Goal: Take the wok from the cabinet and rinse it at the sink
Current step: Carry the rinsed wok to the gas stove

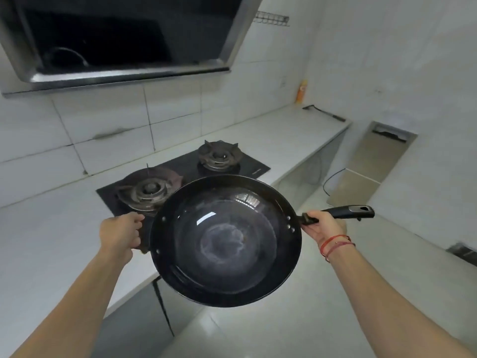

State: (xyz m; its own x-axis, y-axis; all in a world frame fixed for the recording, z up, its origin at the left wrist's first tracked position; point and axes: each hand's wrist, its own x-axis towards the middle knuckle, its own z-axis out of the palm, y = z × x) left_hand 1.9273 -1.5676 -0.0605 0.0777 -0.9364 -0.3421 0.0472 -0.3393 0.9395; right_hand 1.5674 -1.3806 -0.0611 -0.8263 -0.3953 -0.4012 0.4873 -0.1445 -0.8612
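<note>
Carrying wok [227, 241] two-handed, mouth up and roughly level, in the air just in front of the counter [38, 241] edge; sink not in view.

Noting range hood [116, 40] overhead, white counter below, two-burner hob [254, 167] set into it, nothing sitting on either burner. Checking wok bowl: holding no food or water that shows, only a pale swirl mark and window glare. Judging it rigid metal, wide, probably fairly heavy and wanting to tip if carried by one end; smooth dark surface likely turning slippery under running water. Gripping long handle [353, 211] near its root with right hand [321, 226], fingers curled round it. Gripping small side handle [143, 245] with left hand [121, 233], fingers wrapped, handle mostly hidden. Judging these two handles the proper places for taking hold, rim being thin and slick.
</note>
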